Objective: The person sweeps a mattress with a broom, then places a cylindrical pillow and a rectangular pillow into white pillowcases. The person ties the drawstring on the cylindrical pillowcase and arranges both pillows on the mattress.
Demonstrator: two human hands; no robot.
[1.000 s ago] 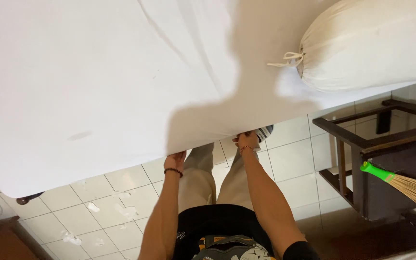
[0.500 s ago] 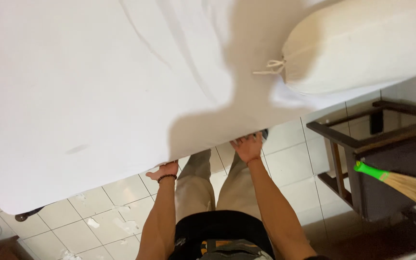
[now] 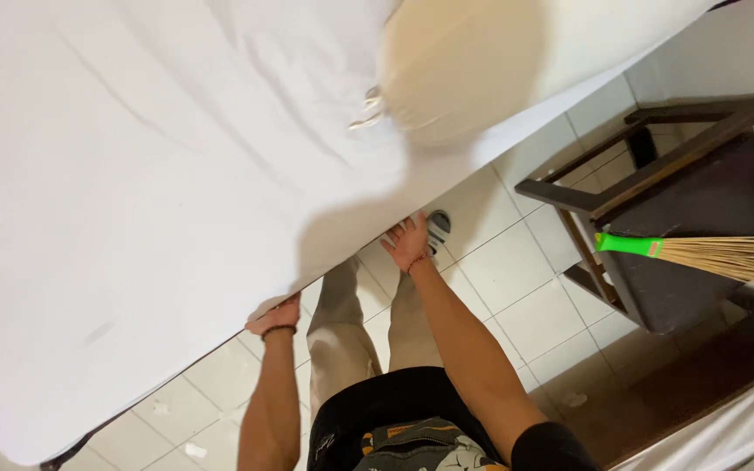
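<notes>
1. Head view, the hands: A person stands over the long edge of a white sheet [image 3: 133, 201] that covers a bed. The left hand [image 3: 274, 316] is curled over that edge with its fingers closed on the fabric, a dark band around the wrist. The right hand [image 3: 408, 240] lies further along the same edge, fingers spread and flat against the cloth; whether it pinches the sheet or only presses on it cannot be told.

2. Head view, the bed: The sheet lies mostly smooth, with a few shallow creases running across it. The person's shadow falls on the cloth just above the two hands. A cream bolster pillow [image 3: 473, 61], its gathered end tied with a short cord, lies on the sheet towards the far side, well apart from both hands.

3. Head view, the floor: Pale floor tiles [image 3: 517, 270] show beside the bed, with a few small scraps lying on them near the bed's corner. The person's khaki trousers [image 3: 351, 349] and one grey-and-white sock [image 3: 438, 228] appear between the forearms, the sock just beside the right hand.

4. Head view, the right side: A dark wooden chair [image 3: 682, 227] stands on the tiles away from the bed. A straw broom [image 3: 709, 255] with a bright green collar lies across it.
</notes>
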